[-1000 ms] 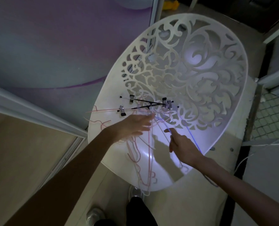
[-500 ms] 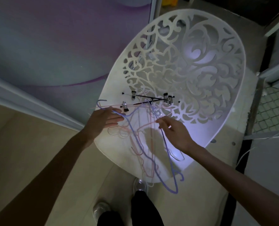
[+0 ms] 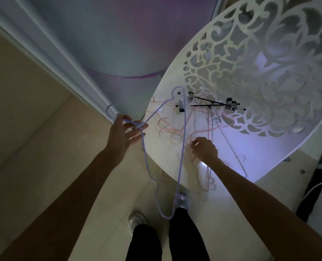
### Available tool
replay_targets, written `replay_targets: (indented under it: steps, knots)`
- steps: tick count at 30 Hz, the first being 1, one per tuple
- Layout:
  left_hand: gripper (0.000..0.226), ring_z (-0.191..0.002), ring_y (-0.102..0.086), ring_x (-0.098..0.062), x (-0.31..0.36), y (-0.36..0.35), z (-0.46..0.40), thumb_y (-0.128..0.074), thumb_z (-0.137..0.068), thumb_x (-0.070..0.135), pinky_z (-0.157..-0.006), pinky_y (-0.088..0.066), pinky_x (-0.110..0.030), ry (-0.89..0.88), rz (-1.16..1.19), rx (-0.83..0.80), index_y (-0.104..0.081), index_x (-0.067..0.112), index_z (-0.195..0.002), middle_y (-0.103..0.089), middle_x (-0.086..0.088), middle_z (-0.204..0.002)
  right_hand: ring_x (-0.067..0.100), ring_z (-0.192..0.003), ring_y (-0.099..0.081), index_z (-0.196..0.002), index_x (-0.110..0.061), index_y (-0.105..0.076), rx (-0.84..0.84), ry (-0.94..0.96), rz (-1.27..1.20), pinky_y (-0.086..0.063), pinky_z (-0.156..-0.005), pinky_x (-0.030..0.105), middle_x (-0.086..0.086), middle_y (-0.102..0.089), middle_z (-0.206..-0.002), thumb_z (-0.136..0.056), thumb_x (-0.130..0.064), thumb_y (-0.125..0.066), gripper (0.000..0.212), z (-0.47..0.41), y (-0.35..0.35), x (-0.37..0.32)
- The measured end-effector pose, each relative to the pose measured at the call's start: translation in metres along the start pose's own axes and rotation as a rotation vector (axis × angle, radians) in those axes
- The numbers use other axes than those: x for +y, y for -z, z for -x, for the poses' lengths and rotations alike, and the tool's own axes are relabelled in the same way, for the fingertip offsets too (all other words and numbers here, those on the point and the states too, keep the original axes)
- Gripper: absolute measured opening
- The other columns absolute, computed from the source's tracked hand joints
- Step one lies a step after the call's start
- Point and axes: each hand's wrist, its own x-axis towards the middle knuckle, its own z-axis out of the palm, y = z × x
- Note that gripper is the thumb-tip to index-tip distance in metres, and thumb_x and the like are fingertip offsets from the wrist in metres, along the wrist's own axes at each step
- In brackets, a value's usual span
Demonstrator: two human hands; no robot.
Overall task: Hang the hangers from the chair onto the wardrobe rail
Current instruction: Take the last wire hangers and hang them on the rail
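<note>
Dim light falls on the white fretwork plastic chair (image 3: 269, 76), where the left hand (image 3: 124, 136) pinches a thin lilac wire hanger (image 3: 181, 147) at its neck, probably light and springy, while the right hand (image 3: 205, 148) curls its fingers among tangled pink wire hangers (image 3: 167, 131).

The chair (image 3: 260, 147) stands on the right, with a pile of hangers (image 3: 199, 127) on its seat. The left hand (image 3: 123, 137) is left of the seat and holds one hanger (image 3: 181, 147) by its neck; that hanger hangs down over the floor (image 3: 34, 147). The right hand (image 3: 205, 148) rests on the pile. Two shoes (image 3: 137, 221) are below, by the seat's near edge.
</note>
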Motion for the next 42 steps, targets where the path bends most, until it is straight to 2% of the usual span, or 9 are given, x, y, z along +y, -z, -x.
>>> replay_targets:
  steps: [10, 15, 20, 24, 26, 29, 34, 38, 42]
  knots:
    - [0.038, -0.059, -0.069, -0.007, 0.024, 0.007, 0.037, -0.024, -0.102, 0.038, -0.084, -0.048, -0.034, -0.067, 0.002, 0.009, -0.048, 0.017, -0.079, -0.071, 0.008, -0.063, 0.041, -0.107, -0.055, -0.115, 0.000, -0.043, 0.121, -0.093, 0.094, -0.043, -0.087, 0.042, 0.023, -0.058, -0.114, -0.095, -0.014, -0.039, 0.024, 0.041, 0.048, 0.007]
    - [0.043, -0.056, -0.064, 0.001, 0.051, -0.010, 0.060, -0.018, -0.103, 0.037, -0.068, -0.042, -0.022, -0.107, -0.239, 0.037, -0.052, 0.021, -0.081, -0.069, 0.012, -0.062, 0.036, -0.109, -0.055, -0.112, -0.001, -0.051, 0.145, -0.124, 0.112, -0.044, -0.089, 0.037, 0.018, -0.059, -0.116, -0.093, -0.014, -0.042, 0.024, 0.062, 0.094, 0.002]
    - [0.037, -0.055, -0.061, 0.007, 0.068, -0.026, 0.074, -0.016, -0.103, 0.030, -0.047, -0.045, -0.013, -0.177, -0.368, 0.033, -0.050, 0.017, -0.096, -0.054, -0.008, -0.106, 0.036, -0.109, -0.056, -0.114, 0.001, -0.054, 0.150, -0.127, 0.149, -0.046, -0.090, 0.037, 0.020, -0.059, -0.115, -0.089, -0.014, -0.049, 0.029, 0.078, 0.146, 0.000]
    - [0.029, -0.068, -0.051, -0.005, 0.072, -0.044, 0.079, -0.018, -0.104, 0.026, -0.037, -0.041, -0.008, -0.141, -0.499, 0.033, -0.044, 0.013, -0.107, -0.048, -0.007, -0.113, 0.037, -0.114, -0.053, -0.118, 0.006, -0.049, 0.102, -0.133, 0.177, -0.044, -0.094, 0.039, 0.021, -0.055, -0.120, -0.092, -0.017, -0.050, 0.035, 0.090, 0.166, -0.003]
    - [0.029, -0.065, -0.051, -0.009, 0.070, -0.051, 0.076, -0.019, -0.104, 0.029, -0.050, -0.041, -0.022, -0.118, -0.551, 0.046, -0.045, 0.017, -0.107, -0.054, -0.008, -0.103, 0.036, -0.109, -0.056, -0.114, 0.003, -0.051, 0.139, -0.140, 0.222, -0.046, -0.090, 0.037, 0.020, -0.058, -0.116, -0.089, -0.014, -0.051, 0.030, 0.093, 0.171, -0.003]
    - [0.033, -0.058, -0.052, -0.010, 0.064, -0.062, 0.072, -0.018, -0.103, 0.034, -0.058, -0.032, -0.022, -0.092, -0.523, 0.027, -0.045, 0.017, -0.107, -0.053, -0.002, -0.079, 0.034, -0.103, -0.058, -0.116, 0.003, -0.052, 0.070, -0.158, 0.175, -0.046, -0.084, 0.035, 0.015, -0.061, -0.106, -0.089, -0.011, -0.047, 0.030, 0.087, 0.164, 0.002]
    - [0.037, -0.062, -0.041, -0.010, 0.051, -0.080, 0.066, -0.021, -0.102, 0.039, -0.060, -0.031, -0.021, -0.074, -0.541, -0.006, -0.051, 0.019, -0.095, -0.043, 0.000, -0.071, 0.010, -0.039, -0.035, -0.124, 0.012, -0.049, -0.194, -0.322, -0.323, -0.028, -0.035, 0.015, 0.002, -0.045, -0.047, -0.094, -0.002, -0.039, 0.035, 0.077, 0.146, 0.010]
    - [0.038, -0.060, -0.038, -0.010, 0.047, -0.082, 0.060, -0.029, -0.101, 0.039, -0.057, -0.031, -0.023, -0.104, -0.599, -0.002, -0.054, 0.023, -0.077, -0.040, 0.000, -0.070, 0.005, -0.021, -0.017, -0.123, 0.014, -0.050, -0.230, -0.371, -0.541, -0.015, -0.030, 0.010, -0.006, -0.025, -0.024, -0.094, 0.001, -0.040, 0.033, 0.077, 0.147, 0.024]
    - [0.041, -0.082, -0.053, -0.025, 0.050, -0.075, 0.061, -0.030, -0.102, 0.031, -0.074, -0.038, -0.029, -0.243, -0.809, 0.012, -0.062, 0.007, -0.097, -0.055, -0.014, -0.095, 0.004, -0.023, -0.015, -0.107, 0.010, -0.058, -0.223, -0.308, -0.567, -0.012, -0.031, 0.010, -0.008, -0.020, -0.028, -0.096, -0.002, -0.041, 0.024, 0.082, 0.161, 0.036]
